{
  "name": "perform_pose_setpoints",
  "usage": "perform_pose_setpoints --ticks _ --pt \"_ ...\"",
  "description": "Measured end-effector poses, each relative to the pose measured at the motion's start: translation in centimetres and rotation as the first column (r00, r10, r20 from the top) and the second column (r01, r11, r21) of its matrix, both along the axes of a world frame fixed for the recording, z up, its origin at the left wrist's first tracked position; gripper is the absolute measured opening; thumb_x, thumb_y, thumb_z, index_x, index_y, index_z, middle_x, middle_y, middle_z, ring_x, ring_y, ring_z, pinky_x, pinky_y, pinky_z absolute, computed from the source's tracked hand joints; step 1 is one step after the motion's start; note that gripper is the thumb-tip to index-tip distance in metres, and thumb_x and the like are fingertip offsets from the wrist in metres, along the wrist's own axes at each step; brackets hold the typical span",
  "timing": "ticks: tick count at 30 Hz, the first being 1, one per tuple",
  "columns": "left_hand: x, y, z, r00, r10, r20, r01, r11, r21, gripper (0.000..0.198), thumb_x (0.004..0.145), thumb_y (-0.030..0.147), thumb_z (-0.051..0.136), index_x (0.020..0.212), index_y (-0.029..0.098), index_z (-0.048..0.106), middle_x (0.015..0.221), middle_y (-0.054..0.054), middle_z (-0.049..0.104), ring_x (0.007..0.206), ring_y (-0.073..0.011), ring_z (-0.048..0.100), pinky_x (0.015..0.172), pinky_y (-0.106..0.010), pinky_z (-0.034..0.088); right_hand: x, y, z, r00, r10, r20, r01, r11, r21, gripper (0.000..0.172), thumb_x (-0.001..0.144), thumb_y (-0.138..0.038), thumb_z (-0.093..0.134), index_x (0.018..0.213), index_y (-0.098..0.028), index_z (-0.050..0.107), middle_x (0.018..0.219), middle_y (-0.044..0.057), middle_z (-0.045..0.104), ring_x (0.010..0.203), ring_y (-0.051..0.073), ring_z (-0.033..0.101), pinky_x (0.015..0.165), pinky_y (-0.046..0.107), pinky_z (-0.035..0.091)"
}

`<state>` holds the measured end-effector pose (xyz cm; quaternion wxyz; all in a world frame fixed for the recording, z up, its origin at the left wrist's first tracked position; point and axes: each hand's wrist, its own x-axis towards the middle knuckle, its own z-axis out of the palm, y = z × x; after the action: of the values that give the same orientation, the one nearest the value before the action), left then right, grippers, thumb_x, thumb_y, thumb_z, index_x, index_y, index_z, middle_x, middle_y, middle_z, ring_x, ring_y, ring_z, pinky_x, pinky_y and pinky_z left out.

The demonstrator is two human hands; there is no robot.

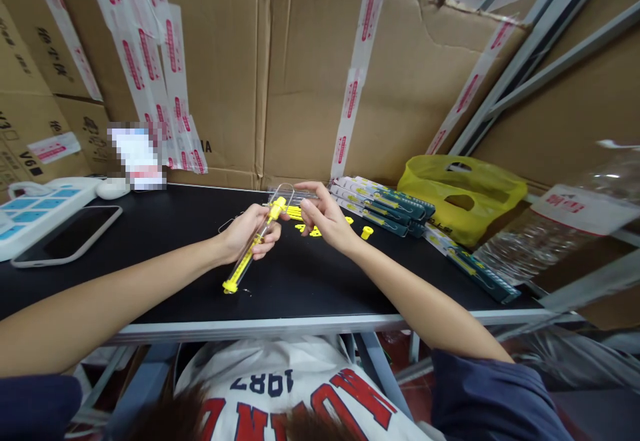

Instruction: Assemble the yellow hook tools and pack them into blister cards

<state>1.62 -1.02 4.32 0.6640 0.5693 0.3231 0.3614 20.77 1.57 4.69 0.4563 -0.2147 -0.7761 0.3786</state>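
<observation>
My left hand is closed around a clear tube with yellow end caps, holding it slanted above the black table. Inside the tube is a yellow inner piece, and a thin metal wire loop stands out of its upper cap. My right hand is beside that loop, index finger stretched toward it and thumb apart. Whether the fingertip touches the wire I cannot tell. Behind and below my right hand lie several yellow plastic parts, partly hidden, and a small yellow cap lies to the right.
Several printed slim boxes are stacked at the back right, with another box nearer. Beside them are a yellow plastic bag and a large clear bottle. A phone and a white power strip lie left. Cardboard walls the back.
</observation>
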Motion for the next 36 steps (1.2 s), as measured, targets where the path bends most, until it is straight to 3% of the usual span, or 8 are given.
perform_pose_setpoints --ticks 2,4,6,9,11,19,27,36 --pt "-0.2 0.1 0.2 0.992 0.114 -0.048 -0.103 0.978 0.182 0.028 0.092 0.031 0.024 0.101 0.018 0.047 0.054 0.007 0.044 0.029 -0.0074 0.036 0.032 -0.019 0.035 0.1 0.3 -0.1 1.000 -0.002 -0.008 0.002 1.000 -0.025 0.040 0.092 -0.049 0.047 0.122 -0.024 0.042 0.061 -0.007 0.043 0.050 0.009 0.045 0.048 0.023 0.051" --pt "-0.5 0.2 0.3 0.963 0.241 -0.124 -0.172 0.898 0.405 0.024 0.092 0.032 0.032 0.106 0.019 0.044 0.060 0.006 0.048 0.034 -0.0076 0.040 0.035 -0.020 0.036 0.0 0.6 -0.3 1.000 -0.003 -0.028 0.001 0.998 -0.063 0.040 0.092 -0.052 0.044 0.120 -0.024 0.042 0.066 -0.006 0.048 0.051 0.009 0.048 0.047 0.022 0.051" --pt "-0.9 0.2 0.2 0.893 0.385 -0.231 -0.156 0.748 0.645 0.029 0.091 0.036 0.039 0.115 0.020 0.044 0.069 0.004 0.054 0.042 -0.0084 0.047 0.043 -0.021 0.041 0.0 0.9 -0.4 0.997 -0.002 -0.073 -0.006 0.994 -0.106 0.041 0.091 -0.057 0.041 0.115 -0.024 0.043 0.071 -0.004 0.052 0.053 0.009 0.052 0.046 0.023 0.051" --pt "-1.3 0.1 -0.1 0.749 0.575 -0.329 0.014 0.483 0.875 0.033 0.092 0.037 0.042 0.120 0.021 0.047 0.094 -0.004 0.065 0.071 -0.0151 0.062 0.067 -0.028 0.048 0.3 1.3 -0.4 0.995 -0.012 -0.096 -0.002 0.989 -0.146 0.043 0.090 -0.063 0.036 0.095 -0.021 0.047 0.074 -0.002 0.053 0.054 0.010 0.055 0.047 0.024 0.052" --pt "-1.4 0.1 -0.3 0.702 0.622 -0.347 0.090 0.406 0.909 0.033 0.092 0.037 0.042 0.121 0.021 0.048 0.108 -0.006 0.065 0.090 -0.0197 0.064 0.078 -0.032 0.048 0.4 1.4 -0.4 1.000 -0.007 -0.025 0.004 0.990 -0.143 0.044 0.089 -0.063 0.038 0.081 -0.020 0.043 0.073 -0.001 0.053 0.056 0.009 0.056 0.049 0.024 0.052" --pt "-1.3 0.5 -1.3 0.768 0.563 -0.307 0.005 0.474 0.881 0.033 0.092 0.039 0.044 0.118 0.018 0.045 0.096 -0.007 0.068 0.086 -0.0204 0.066 0.078 -0.033 0.048 0.1 1.1 -1.5 0.971 0.108 0.214 -0.100 0.994 -0.049 0.032 0.088 -0.045 0.057 0.103 -0.022 0.041 0.076 -0.003 0.057 0.061 0.009 0.056 0.056 0.022 0.049" --pt "-1.0 0.2 -1.5 0.833 0.486 -0.265 -0.014 0.496 0.868 0.031 0.092 0.039 0.046 0.115 0.018 0.044 0.091 -0.005 0.068 0.078 -0.0175 0.064 0.072 -0.030 0.048 -0.2 1.6 -1.9 0.965 0.260 0.040 -0.250 0.953 -0.174 0.036 0.082 -0.046 0.064 0.096 -0.021 0.043 0.076 -0.004 0.058 0.058 0.008 0.057 0.055 0.023 0.053" --pt "-0.4 0.0 -1.8 0.922 0.344 -0.179 -0.097 0.651 0.753 0.027 0.093 0.041 0.044 0.109 0.020 0.039 0.076 0.003 0.055 0.048 -0.0057 0.049 0.044 -0.017 0.041 -0.4 1.1 -1.6 0.962 0.272 0.033 -0.263 0.949 -0.173 0.037 0.081 -0.047 0.065 0.097 -0.023 0.042 0.062 -0.010 0.044 0.047 0.006 0.040 0.050 0.023 0.051"
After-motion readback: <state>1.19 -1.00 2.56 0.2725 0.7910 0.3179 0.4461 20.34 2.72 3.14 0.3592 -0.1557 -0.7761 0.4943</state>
